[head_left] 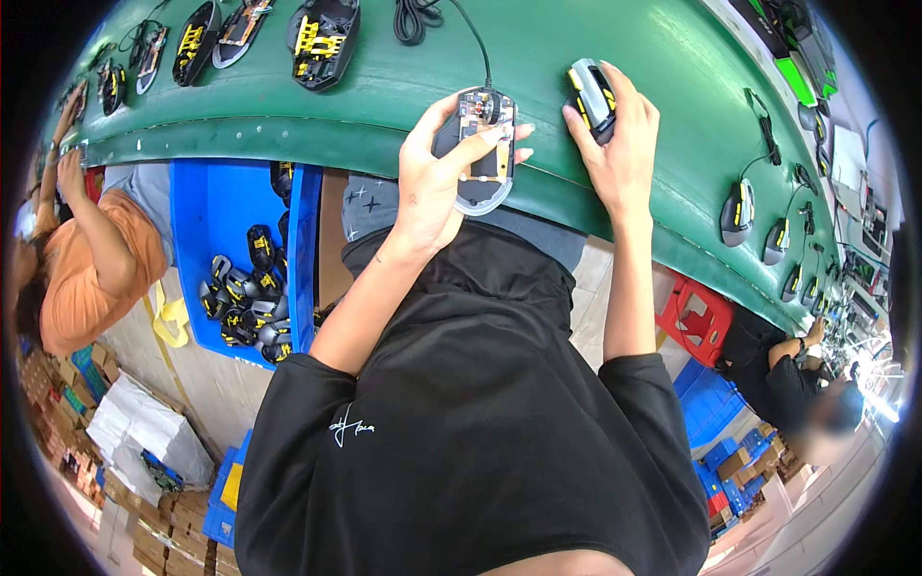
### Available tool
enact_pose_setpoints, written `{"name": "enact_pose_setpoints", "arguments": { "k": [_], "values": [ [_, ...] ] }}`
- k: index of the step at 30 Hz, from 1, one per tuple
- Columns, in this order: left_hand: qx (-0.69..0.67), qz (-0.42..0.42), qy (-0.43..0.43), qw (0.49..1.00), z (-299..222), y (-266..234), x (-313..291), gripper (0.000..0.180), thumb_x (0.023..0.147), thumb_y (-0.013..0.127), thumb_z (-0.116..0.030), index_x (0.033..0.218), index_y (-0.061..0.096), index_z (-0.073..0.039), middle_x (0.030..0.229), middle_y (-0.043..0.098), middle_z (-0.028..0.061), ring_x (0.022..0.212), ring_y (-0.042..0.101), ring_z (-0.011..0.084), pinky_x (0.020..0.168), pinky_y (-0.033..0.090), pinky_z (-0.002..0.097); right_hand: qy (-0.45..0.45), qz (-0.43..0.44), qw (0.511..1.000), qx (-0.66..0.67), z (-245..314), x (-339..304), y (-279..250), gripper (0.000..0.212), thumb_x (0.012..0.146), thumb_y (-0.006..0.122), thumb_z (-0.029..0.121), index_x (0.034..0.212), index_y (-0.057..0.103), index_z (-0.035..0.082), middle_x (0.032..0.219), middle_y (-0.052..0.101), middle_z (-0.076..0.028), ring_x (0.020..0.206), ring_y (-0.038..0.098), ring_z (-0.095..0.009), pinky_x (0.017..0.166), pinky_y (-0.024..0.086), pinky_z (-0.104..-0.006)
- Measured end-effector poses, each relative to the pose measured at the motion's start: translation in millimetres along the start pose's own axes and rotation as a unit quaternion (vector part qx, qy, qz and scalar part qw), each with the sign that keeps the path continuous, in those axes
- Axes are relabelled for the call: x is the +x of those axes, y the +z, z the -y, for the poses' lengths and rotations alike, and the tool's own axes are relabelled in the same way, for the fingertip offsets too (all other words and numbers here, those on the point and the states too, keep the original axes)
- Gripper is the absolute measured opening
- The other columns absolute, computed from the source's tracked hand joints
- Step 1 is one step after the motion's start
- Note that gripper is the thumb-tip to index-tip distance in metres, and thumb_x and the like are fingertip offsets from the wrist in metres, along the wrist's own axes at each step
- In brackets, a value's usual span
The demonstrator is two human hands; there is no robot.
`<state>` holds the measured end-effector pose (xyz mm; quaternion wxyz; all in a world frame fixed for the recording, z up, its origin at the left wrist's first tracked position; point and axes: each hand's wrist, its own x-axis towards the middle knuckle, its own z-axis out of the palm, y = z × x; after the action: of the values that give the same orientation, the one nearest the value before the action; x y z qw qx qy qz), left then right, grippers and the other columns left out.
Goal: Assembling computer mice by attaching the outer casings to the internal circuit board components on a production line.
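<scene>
My left hand [442, 158] is closed around an open computer mouse base [487, 178], its circuit board and scroll wheel area facing up. A black cable runs from the base's top end to a coil [411, 21] on the green bench. To the right, my right hand [622, 139] grips a mouse top cover [594, 96], grey and black with yellow parts along its side. The two pieces are apart, both above the near part of the bench. My right fingers wrap over the cover's far and right sides.
The green bench [672, 173] curves across the view. Several mouse shells [323, 43] lie at left; assembled corded mice [738, 213] line the right. A blue bin [216, 178] of covers stands below the bench, near a red stool [693, 322]. Other people sit at both sides.
</scene>
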<state>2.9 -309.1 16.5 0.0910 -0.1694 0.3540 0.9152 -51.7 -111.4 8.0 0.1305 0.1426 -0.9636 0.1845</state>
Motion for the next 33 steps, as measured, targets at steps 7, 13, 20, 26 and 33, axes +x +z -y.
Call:
{"name": "enact_pose_setpoints", "arguments": {
  "k": [7,13,20,26,33],
  "values": [
    [0.138,-0.06,0.077,0.986,0.4,1.8,-7.7,0.036,0.09,0.058,-0.003,0.124,0.052,0.004,0.106,0.064,0.0089,0.091,0.064,0.0144,0.078,0.053,0.0236,0.016,-0.013,0.965,0.26,79.7,-15.8,-19.7,0.053,0.081,0.072,0.024,0.129,0.058,0.006,0.128,0.057,-0.019,0.114,0.054,-0.036,0.099,0.042,-0.0419],
    [0.043,0.026,0.064,0.997,1.4,0.0,-7.0,0.053,0.102,0.037,-0.035,0.134,0.047,0.005,0.122,0.058,0.0101,0.11,0.055,0.0144,0.098,0.042,0.0276,0.061,0.002,0.949,0.309,111.8,-45.9,7.5,0.072,0.083,0.071,0.016,0.144,0.037,0.0,0.15,0.03,-0.028,0.137,0.035,-0.041,0.111,0.031,-0.0413],
    [0.118,0.013,0.115,0.986,-5.2,2.4,-12.0,0.045,0.102,0.04,-0.02,0.138,0.043,0.007,0.135,0.053,0.0155,0.121,0.054,0.0196,0.104,0.041,0.0312,0.082,0.055,0.855,0.51,86.7,-37.5,6.5,0.067,0.081,0.071,0.016,0.141,0.044,0.0,0.147,0.034,-0.03,0.139,0.033,-0.04,0.107,0.036,-0.0402],
    [0.03,0.03,0.079,0.996,-1.0,2.6,-16.3,0.051,0.103,0.042,-0.027,0.143,0.037,0.005,0.135,0.051,0.0115,0.122,0.049,0.0148,0.104,0.037,0.0272,-0.004,0.057,0.925,0.376,90.3,-38.8,5.5,0.067,0.081,0.069,0.012,0.141,0.044,0.0,0.148,0.03,-0.032,0.137,0.037,-0.04,0.105,0.038,-0.041],
    [0.174,-0.044,0.091,0.98,0.4,0.5,-15.8,0.048,0.087,0.072,-0.018,0.125,0.053,0.005,0.11,0.065,0.0111,0.1,0.06,0.0131,0.089,0.048,0.0273,0.005,0.099,0.939,0.328,107.9,-56.7,-3.9,0.075,0.078,0.069,0.007,0.144,0.035,-0.003,0.15,0.022,-0.034,0.139,0.029,-0.045,0.109,0.034,-0.0435]
  ]
}}
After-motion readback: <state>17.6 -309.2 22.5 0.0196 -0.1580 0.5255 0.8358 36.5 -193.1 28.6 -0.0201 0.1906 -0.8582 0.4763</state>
